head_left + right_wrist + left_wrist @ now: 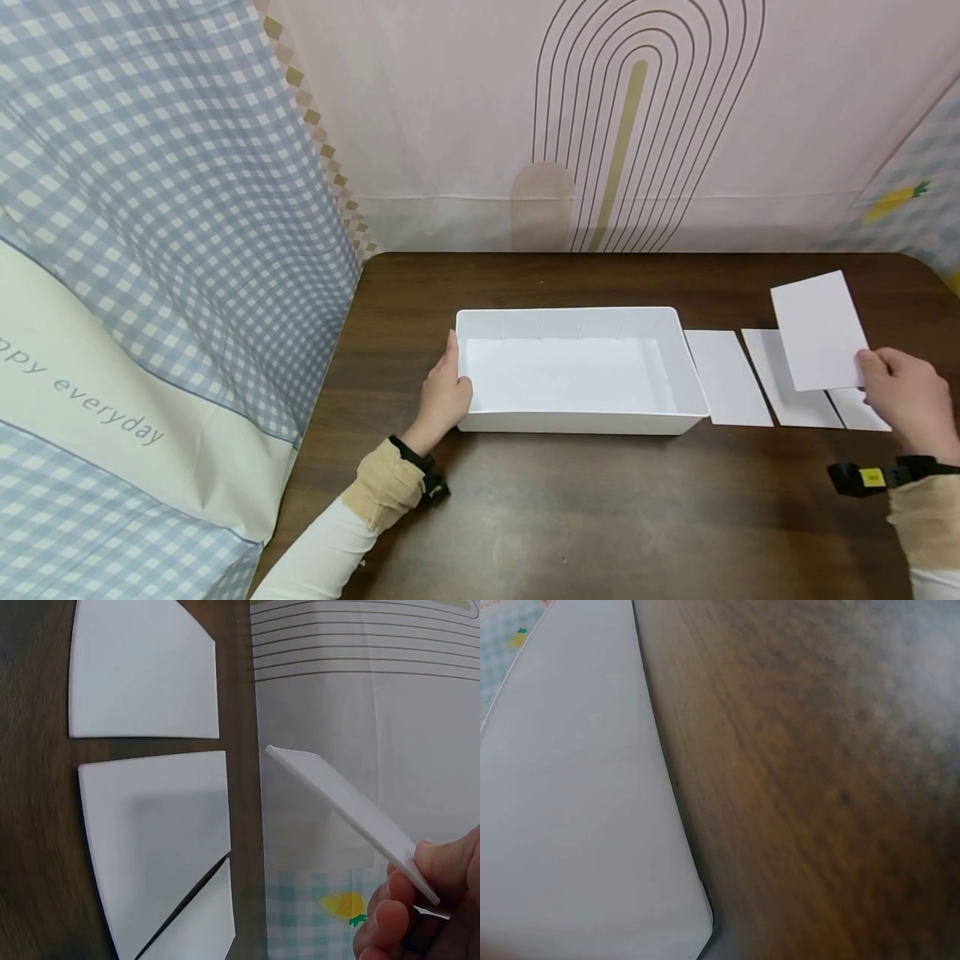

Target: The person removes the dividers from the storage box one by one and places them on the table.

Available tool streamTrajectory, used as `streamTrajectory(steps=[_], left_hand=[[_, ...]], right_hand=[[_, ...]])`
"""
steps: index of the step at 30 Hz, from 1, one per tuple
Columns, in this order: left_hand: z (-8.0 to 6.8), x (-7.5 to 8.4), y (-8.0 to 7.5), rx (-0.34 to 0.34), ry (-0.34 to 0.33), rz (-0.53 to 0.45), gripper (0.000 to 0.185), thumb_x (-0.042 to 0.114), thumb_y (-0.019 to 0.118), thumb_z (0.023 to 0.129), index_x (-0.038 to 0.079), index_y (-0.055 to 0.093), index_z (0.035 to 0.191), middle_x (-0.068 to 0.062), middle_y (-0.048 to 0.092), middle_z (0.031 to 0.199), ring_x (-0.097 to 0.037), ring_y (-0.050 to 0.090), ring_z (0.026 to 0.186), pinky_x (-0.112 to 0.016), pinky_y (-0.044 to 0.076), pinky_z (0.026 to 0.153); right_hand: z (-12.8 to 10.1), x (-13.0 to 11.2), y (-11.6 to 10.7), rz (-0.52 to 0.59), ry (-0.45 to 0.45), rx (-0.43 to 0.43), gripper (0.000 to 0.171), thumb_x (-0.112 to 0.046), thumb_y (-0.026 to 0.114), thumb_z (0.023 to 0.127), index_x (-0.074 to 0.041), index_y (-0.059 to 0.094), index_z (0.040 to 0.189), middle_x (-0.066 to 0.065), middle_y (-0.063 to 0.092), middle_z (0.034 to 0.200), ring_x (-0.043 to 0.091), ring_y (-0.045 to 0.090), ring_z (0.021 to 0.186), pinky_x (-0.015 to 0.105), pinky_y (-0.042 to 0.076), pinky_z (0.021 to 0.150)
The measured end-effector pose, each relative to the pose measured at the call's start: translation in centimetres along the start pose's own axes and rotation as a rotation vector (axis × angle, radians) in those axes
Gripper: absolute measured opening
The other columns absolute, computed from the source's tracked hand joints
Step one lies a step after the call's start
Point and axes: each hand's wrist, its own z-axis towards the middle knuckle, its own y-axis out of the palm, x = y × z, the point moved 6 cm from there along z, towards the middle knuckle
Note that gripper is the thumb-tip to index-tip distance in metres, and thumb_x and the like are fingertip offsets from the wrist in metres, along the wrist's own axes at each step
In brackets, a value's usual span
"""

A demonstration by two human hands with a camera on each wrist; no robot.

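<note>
A shallow white rectangular box (577,422) with an open top sits on the table. At its left end my left hand (442,396) holds the side wall, with the index finger straight along it and the thumb at the rim. My right hand (911,400) pinches a thin, stiff white panel (820,332) by its lower right corner, between thumb and fingers. In the right wrist view the raised panel (352,810) appears nearly edge-on. The left wrist view shows the box's outer wall (570,787), while the left hand is mostly out of that view.
On the dark wooden table (570,508), three similar white panels lie in a row right of the box: a near one (727,379), a middle one (795,404) and a far one (858,408) partly hidden by the right hand. Patterned curtains (420,125) hang behind and at left.
</note>
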Motion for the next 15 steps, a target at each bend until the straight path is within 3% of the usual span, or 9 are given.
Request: streamTrajectory(steps=[8, 15], left_hand=[[0.0, 0.1, 0.0, -0.001, -0.002, 0.005, 0.07, -0.001, 0.037, 0.08, 0.01, 0.008, 0.143, -0.013, 0.027, 0.143, -0.018, 0.028, 0.046, -0.027, 0.028, 0.048], [0.1, 0.1, -0.1, 0.007, 0.002, 0.013, 0.069, -0.002, 0.038, 0.08, 0.007, 0.012, 0.143, -0.014, 0.029, 0.142, -0.024, 0.042, 0.059, -0.028, 0.031, 0.053]], right_hand=[[0.2, 1.4, 0.0, -0.025, 0.061, -0.045, 0.056, -0.035, 0.019, 0.095, 0.013, 0.046, 0.102, 0.026, 0.052, 0.078, 0.027, 0.045, 0.063, 0.033, 0.032, 0.049], [0.3, 2.2, 0.0, -0.002, 0.105, -0.061, 0.056, -0.035, 0.019, 0.095, 0.014, 0.042, 0.11, 0.028, 0.05, 0.084, 0.03, 0.045, 0.067, 0.034, 0.032, 0.052]])
